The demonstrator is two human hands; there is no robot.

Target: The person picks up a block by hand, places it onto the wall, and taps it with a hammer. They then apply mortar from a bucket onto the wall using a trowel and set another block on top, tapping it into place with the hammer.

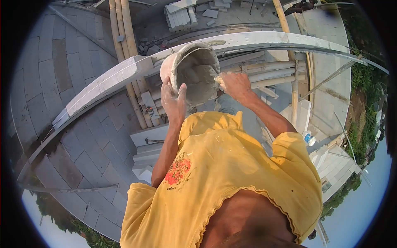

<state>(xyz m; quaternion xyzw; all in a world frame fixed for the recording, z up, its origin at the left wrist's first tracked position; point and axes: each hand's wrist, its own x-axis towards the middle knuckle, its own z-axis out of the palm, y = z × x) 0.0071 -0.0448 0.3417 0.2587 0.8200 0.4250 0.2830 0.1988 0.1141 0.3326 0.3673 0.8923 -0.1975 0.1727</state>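
Observation:
A mortar-caked bucket [167, 68] is tilted, its mouth facing me, by the top of the white block wall. Wet grey mortar [198, 93] coats its inside. My left hand [174, 102] grips the bucket's near left side, thumb by the rim and fingers along the outer wall. At the right rim, my right hand [236, 86] is closed round the pale, mortar-smeared handle of what looks like a trowel [219, 80]. Its blade reaches into the bucket and is hard to make out against the mortar.
The white block course [111, 84] curves across in front, a string line along it. Bamboo poles [124, 29] stand beyond and to the right. Stacked blocks [178, 18] lie on the floor behind. A blue-and-white container [309, 138] is at right. Another person [302, 6] is at top right.

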